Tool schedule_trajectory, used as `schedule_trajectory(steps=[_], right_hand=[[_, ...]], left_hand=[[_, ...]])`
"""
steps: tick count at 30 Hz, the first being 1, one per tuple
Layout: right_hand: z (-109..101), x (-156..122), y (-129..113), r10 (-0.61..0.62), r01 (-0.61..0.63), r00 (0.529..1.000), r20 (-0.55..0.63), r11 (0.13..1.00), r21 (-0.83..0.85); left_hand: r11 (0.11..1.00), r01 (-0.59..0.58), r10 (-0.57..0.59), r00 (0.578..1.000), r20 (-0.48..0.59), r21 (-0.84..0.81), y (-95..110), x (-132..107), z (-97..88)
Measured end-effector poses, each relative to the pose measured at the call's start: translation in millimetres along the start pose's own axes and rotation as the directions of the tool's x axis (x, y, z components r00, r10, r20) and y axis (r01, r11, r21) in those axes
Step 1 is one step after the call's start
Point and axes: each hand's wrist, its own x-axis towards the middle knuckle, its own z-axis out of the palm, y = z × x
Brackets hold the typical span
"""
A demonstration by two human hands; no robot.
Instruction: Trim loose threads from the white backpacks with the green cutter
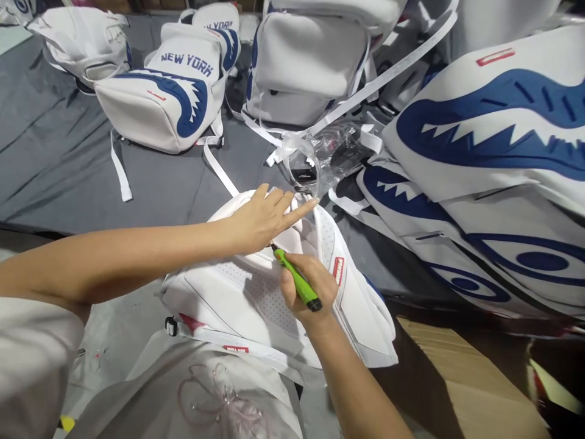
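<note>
A white backpack [237, 299] with a perforated back panel and red tags lies in front of me, back side up. My left hand [262, 216] lies flat on its upper part, fingers stretched out and pressing the fabric down. My right hand [308, 286] grips a green pen-shaped tool [297, 281], its tip touching the backpack just below my left hand.
Several white backpacks with blue shark-mouth prints fill the grey table [55, 158]: one marked NEW YORK [169, 97] at back left, a stack [493, 158] at right. Crumpled clear plastic [320, 152] and loose white straps lie behind the backpack. A cardboard box [457, 384] stands at lower right.
</note>
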Motion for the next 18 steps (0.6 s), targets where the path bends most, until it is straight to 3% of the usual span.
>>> schedule_trajectory(steps=[3, 7, 12, 14, 18], right_hand=[[-13.7, 7.5, 1.1, 0.115, -0.115, 0.98, 0.162, 0.993, -0.011], [-37.5, 25.6, 4.6, 0.289, -0.33, 0.862, 0.416, 0.944, 0.028], [-42.4, 48.3, 7.2, 0.345, -0.361, 0.766, 0.542, 0.929, -0.081], [-39.7, 49.8, 6.1, 0.353, -0.336, 0.76, 0.546, 0.932, -0.134], [-37.8, 42.4, 5.9, 0.33, -0.314, 0.791, 0.515, 0.942, -0.123]], left_hand=[[0.998, 0.019, -0.018, 1.0, 0.023, -0.052, -1.1, 2.4, 0.3], [0.995, 0.043, -0.038, 0.997, 0.061, -0.086, -0.5, 6.5, 1.1], [0.991, 0.081, -0.063, 0.985, 0.161, -0.106, -1.8, 14.3, -0.5], [0.99, 0.075, -0.05, 0.98, 0.194, -0.121, -3.9, 16.3, -2.6], [0.99, 0.057, -0.029, 0.978, 0.208, -0.131, -6.2, 17.2, -4.7]])
